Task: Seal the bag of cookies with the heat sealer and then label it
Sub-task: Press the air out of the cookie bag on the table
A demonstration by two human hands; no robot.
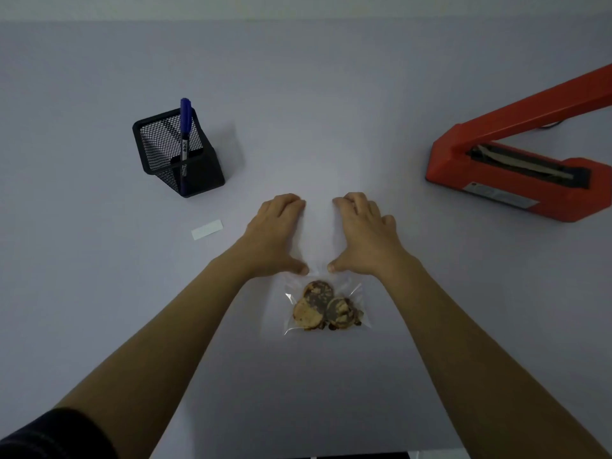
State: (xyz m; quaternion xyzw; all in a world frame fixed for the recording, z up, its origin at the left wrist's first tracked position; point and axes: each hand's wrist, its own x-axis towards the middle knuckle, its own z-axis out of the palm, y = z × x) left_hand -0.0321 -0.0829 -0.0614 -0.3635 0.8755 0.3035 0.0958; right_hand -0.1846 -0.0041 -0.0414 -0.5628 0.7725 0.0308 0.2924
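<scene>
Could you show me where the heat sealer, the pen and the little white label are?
heat sealer [496, 190]: head view, on its red base, right side of the table.
pen [185, 127]: head view, on its blue barrel, standing in the black mesh holder.
label [207, 229]: head view, on the middle of the white strip.

Black mesh pen holder [155, 144], pale, perhaps lavender table [331, 94]

A plain, matte, pale lavender-grey tabletop [331, 94] fills nearly the whole frame. Along the top edge runs a strip of off-white wall [298, 6]. The light is dim and soft, brightest at the centre, fading darker toward the corners and lower edge.
</scene>
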